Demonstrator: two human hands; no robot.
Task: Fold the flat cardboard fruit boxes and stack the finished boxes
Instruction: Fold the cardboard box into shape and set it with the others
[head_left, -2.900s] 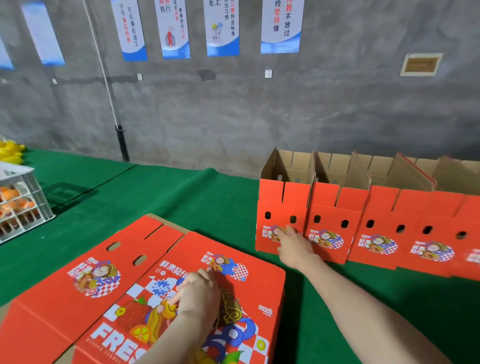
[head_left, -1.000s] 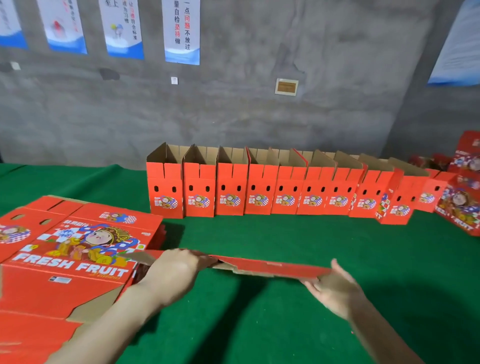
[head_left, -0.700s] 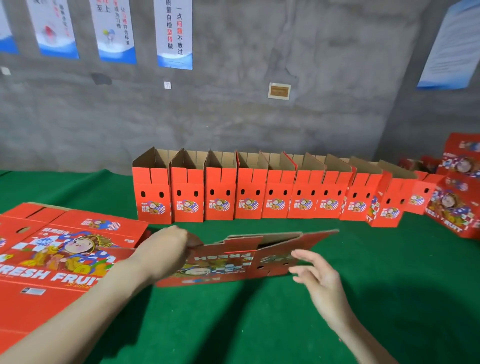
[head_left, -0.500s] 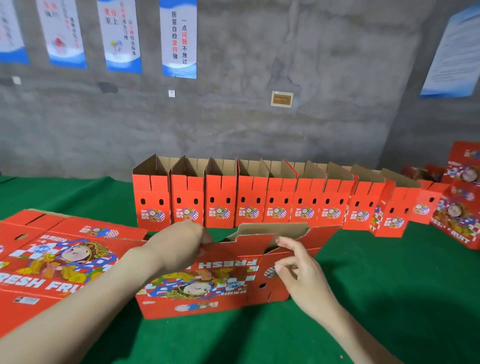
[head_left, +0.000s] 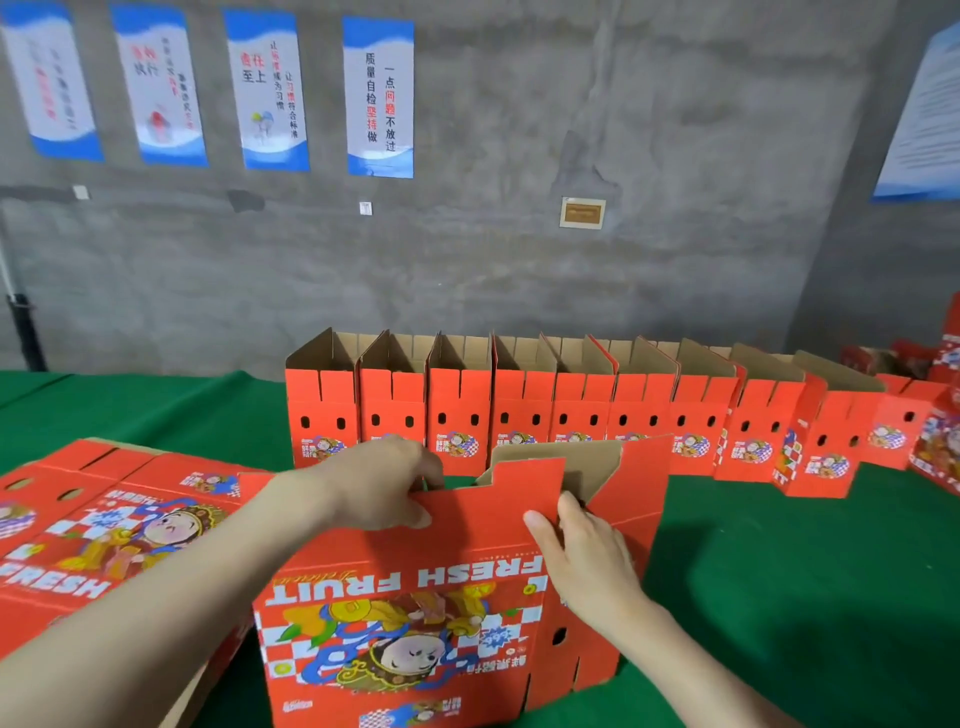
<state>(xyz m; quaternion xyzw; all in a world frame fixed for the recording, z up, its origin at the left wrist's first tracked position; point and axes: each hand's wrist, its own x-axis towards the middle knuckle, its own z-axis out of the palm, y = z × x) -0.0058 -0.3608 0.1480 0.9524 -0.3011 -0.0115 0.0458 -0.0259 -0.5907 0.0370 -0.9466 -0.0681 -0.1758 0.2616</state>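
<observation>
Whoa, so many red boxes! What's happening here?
A person is folding fruit boxes. Both hands hold one half-opened box standing on the green table: the left hand grips its top edge, the right hand pinches a flap. A pile of flat boxes lies to the left, and a row of finished boxes stands side by side along the back, not stacked yet.

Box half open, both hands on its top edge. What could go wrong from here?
1. The left hand and right hand grip the box only at its top edge; the lower part is free and may skew or crease off the fold lines.
2. The row of finished boxes stands close behind; a forward push could topple some.
3. The flat stack lies right beside the box and might snag a swinging flap.
</observation>
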